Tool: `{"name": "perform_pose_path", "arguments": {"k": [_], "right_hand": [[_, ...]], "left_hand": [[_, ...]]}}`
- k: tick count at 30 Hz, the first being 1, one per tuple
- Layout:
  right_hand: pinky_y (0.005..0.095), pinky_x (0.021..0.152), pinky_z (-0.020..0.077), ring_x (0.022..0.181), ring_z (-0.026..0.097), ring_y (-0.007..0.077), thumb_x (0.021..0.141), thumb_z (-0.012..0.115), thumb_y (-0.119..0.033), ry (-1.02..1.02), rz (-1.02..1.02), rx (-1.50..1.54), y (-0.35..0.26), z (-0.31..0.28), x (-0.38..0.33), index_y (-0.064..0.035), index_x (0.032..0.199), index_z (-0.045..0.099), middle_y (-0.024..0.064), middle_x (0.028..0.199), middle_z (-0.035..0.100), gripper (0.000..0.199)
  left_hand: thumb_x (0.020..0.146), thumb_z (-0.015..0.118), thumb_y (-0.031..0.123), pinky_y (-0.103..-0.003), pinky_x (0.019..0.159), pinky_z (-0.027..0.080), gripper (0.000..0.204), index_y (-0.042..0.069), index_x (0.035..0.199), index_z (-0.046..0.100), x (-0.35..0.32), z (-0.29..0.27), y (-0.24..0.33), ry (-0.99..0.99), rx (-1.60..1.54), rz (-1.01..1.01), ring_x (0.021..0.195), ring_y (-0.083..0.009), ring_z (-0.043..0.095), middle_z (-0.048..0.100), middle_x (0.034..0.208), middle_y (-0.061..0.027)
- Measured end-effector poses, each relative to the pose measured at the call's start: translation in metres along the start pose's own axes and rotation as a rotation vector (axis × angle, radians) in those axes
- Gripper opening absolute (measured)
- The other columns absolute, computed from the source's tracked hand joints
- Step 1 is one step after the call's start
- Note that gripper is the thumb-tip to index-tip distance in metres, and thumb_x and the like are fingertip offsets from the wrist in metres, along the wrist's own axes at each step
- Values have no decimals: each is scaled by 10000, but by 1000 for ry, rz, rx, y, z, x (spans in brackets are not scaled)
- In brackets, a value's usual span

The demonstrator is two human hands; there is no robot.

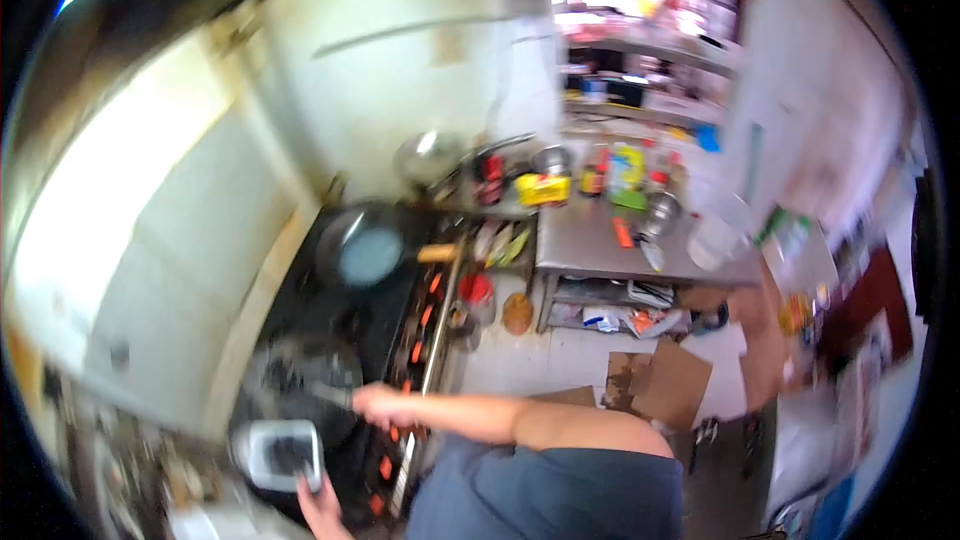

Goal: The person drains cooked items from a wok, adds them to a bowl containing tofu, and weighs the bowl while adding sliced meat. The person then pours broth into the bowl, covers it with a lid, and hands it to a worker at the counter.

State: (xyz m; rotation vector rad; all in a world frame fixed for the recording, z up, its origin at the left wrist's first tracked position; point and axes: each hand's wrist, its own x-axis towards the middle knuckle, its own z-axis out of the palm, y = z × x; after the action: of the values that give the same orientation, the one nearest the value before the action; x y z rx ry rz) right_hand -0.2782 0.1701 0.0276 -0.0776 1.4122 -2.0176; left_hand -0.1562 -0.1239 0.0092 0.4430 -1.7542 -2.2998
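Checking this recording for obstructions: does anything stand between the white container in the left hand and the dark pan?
Nothing visible does. The left hand holds the white container at the near side of the dark pan. The grey handle in the right hand lies off to the right, not between them.

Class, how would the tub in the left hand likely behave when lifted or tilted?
The tub is probably light: the left hand alone grips one corner. Its pale walls look plastic, so they may flex if squeezed. Being open, it could spill when tilted, though blur hides any contents.
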Motion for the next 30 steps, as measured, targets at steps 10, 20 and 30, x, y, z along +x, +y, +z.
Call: {"name": "perform_pose_path", "arguments": {"k": [10,20,30], "right_hand": [[214,391,262,420,281,40,1029,471,-205,50,91,-139,-73,27,-76,-103,1450,420,-90,559,313,436],[473,573,502,606,635,394,946,570,-193,210,-542,-1342,-16,40,-96,-136,1235,631,199,655,630,301],[461,578,507,654,656,382,950,573,-184,164,-630,-1377,-42,42,-97,-129,1212,636,202,726,660,274]], "left_hand": [[888,690,82,-404,977,538,282,31,1124,544,18,29,-23,292,-659,-366,1087,-288,601,594,1146,-159],[871,715,82,-407,915,540,239,88,1065,576,18,40,-29,282,-635,-314,988,-218,631,642,1028,-72],[909,652,49,-454,995,534,257,16,1125,518,9,44,-24,274,-791,-286,1106,-303,598,579,1144,-164]]}}
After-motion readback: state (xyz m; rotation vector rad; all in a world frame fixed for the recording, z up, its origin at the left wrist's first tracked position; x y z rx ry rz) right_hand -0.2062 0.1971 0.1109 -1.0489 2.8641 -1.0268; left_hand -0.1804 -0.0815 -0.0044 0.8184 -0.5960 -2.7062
